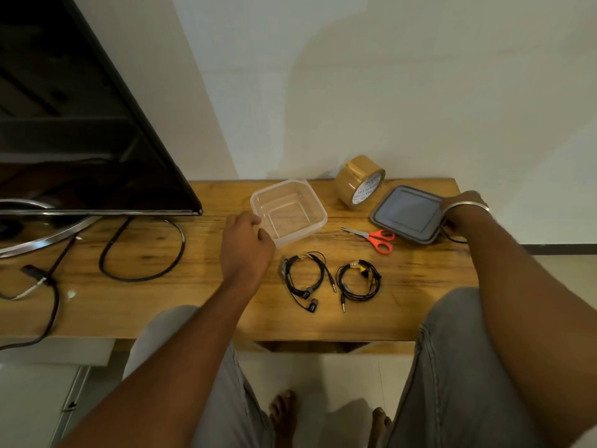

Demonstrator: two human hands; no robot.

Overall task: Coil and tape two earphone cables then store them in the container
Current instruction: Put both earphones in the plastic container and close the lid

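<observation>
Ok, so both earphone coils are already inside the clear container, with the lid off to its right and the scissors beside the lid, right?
Not inside. The head view shows the clear container empty; both earphone coils lie on the table in front of it. The lid is off to its right, the scissors beside the lid.

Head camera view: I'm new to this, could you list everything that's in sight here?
table: one, wooden, against the wall
television: one, black, table's left
cables: several, black, table's left, below the screen
container: one, clear, empty, table's middle back
lid: one, grey, right of the container
tape roll: one, brown, on edge behind the lid
scissors: one, orange-handled, before the lid
earphones: two coiled sets, black, table's front middle
left hand: holds the container's near corner
right hand: silver bangle, holds the lid's right edge
</observation>
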